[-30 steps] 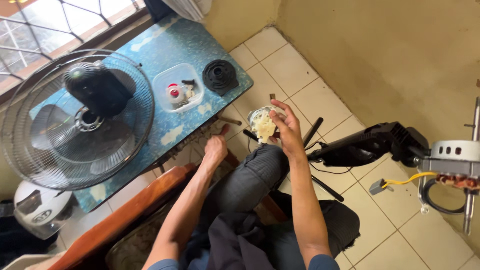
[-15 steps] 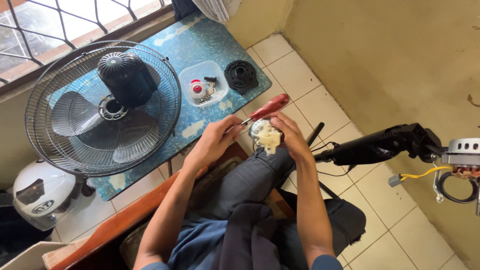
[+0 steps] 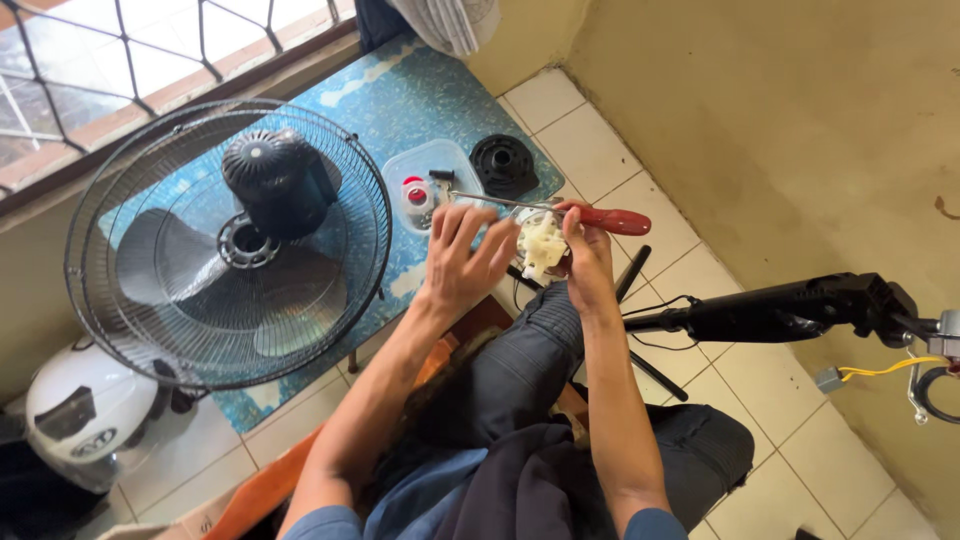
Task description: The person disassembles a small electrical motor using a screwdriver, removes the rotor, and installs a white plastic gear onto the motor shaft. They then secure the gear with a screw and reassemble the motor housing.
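My right hand point(image 3: 588, 268) grips a white plastic geared part point(image 3: 543, 245) over my knee. Its fingertips also pinch a red-handled screwdriver point(image 3: 612, 220). The screwdriver's metal shaft points left, over the clear container point(image 3: 447, 160). My left hand point(image 3: 458, 262) is just left of the part with its fingers spread. Its fingertips reach the part's edge, under the shaft, and it holds nothing.
A fan with a wire grille point(image 3: 225, 245) and a black motor housing lies on the blue table point(image 3: 400, 100). A black round cap point(image 3: 503, 163) is beside the container. A white helmet point(image 3: 85, 415) sits on the floor. A black fan pole point(image 3: 780, 310) and a wired motor point(image 3: 935, 365) lie to the right.
My left hand has let go of the screwdriver and spread its fingers. The screwdriver now lies level, with its handle at my right hand's fingertips. The view has shifted slightly.
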